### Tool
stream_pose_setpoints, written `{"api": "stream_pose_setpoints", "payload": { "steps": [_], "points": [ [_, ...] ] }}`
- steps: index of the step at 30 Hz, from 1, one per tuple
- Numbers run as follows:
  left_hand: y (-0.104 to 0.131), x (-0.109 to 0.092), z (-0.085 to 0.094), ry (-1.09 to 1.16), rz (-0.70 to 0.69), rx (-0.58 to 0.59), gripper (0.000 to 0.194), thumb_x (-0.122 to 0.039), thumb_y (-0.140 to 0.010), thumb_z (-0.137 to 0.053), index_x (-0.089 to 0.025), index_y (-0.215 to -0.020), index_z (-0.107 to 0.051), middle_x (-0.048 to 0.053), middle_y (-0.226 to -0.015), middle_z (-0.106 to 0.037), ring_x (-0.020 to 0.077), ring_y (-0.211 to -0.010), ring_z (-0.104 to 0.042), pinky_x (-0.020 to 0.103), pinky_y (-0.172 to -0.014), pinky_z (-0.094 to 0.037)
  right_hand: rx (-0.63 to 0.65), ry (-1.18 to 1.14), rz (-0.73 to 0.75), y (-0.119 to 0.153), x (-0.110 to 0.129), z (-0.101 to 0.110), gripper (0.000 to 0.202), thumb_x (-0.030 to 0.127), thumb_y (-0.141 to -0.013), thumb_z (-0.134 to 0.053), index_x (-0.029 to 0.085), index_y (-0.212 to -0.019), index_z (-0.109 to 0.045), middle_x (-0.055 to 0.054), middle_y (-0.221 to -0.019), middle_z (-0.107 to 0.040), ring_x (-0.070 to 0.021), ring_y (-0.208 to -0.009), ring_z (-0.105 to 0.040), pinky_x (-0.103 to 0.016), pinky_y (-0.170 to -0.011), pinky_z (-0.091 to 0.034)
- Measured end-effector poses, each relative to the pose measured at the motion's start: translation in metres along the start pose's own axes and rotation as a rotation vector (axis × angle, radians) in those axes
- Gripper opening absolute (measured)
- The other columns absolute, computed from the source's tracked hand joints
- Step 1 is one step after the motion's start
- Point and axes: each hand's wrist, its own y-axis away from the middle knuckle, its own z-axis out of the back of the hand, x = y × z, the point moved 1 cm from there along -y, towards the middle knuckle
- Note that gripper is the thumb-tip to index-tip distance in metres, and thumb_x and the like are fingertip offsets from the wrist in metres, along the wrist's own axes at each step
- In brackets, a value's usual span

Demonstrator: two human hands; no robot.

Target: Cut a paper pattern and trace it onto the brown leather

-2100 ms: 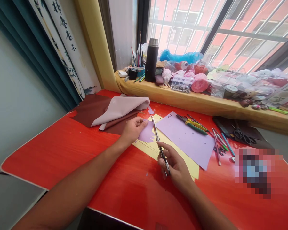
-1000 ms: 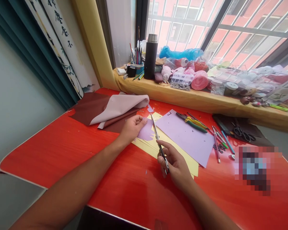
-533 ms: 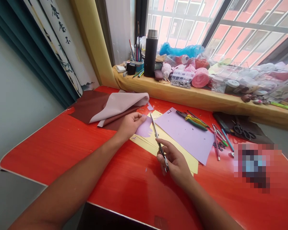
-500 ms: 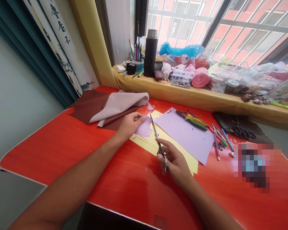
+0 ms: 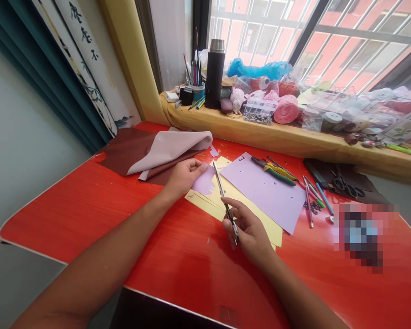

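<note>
Left hand (image 5: 186, 174): thumb and fingers pinching, on my feed, the purple piece (image 5: 204, 179), thin, notched along its lower edge, over yellow sheets (image 5: 208, 208). Just changed: it sits slightly farther left of the slim metal tool (image 5: 219, 183); I judge the notches free of it. Right hand (image 5: 245, 224): fingers curled round the tool's dark grip. Nearby: flat purple sheet (image 5: 265, 189); folded brown material (image 5: 126, 148), pale-backed; glossy red table (image 5: 171, 256).

Single head-worn view: looks forward and down, across red table (image 5: 167, 256) toward window (image 5: 260, 34).
</note>
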Motion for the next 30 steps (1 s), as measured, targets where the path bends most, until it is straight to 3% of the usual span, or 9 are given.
{"api": "stream_pose_setpoints", "payload": {
  "steps": [20, 26, 30],
  "points": [
    [-0.002, 0.009, 0.001, 0.029, 0.005, 0.008, 0.050, -0.067, -0.081, -0.083, -0.019, -0.089, -0.071, 0.000, -0.079, -0.068, 0.0130, -0.063, -0.056, 0.025, -0.056, -0.045, -0.121, -0.017, -0.039, -0.003, 0.000, 0.000, 0.053, 0.051, -0.093, -0.080, 0.029, -0.140, -0.069, 0.005, -0.084, -0.050, -0.0099, -0.051, -0.047, -0.029, -0.047, -0.047],
    [0.002, 0.012, -0.004, 0.033, 0.099, 0.128, 0.048, -0.066, -0.083, -0.082, -0.021, -0.091, -0.071, -0.001, -0.077, -0.067, 0.0132, -0.060, -0.056, 0.025, -0.054, -0.044, -0.210, -0.032, -0.057, -0.006, 0.004, 0.003, 0.053, 0.056, -0.092, -0.076, 0.025, -0.134, -0.071, 0.005, -0.083, -0.056, -0.0095, -0.045, -0.050, -0.032, -0.050, -0.048],
    [0.006, 0.009, -0.010, -0.024, 0.087, 0.236, 0.047, -0.066, -0.084, -0.080, -0.020, -0.091, -0.074, 0.001, -0.080, -0.069, 0.0137, -0.062, -0.057, 0.025, -0.055, -0.042, -0.276, -0.054, -0.078, -0.011, 0.005, 0.009, 0.058, 0.062, -0.090, -0.076, 0.023, -0.132, -0.071, 0.005, -0.081, -0.056, -0.0096, -0.043, -0.052, -0.032, -0.050, -0.046]
  ]
}}
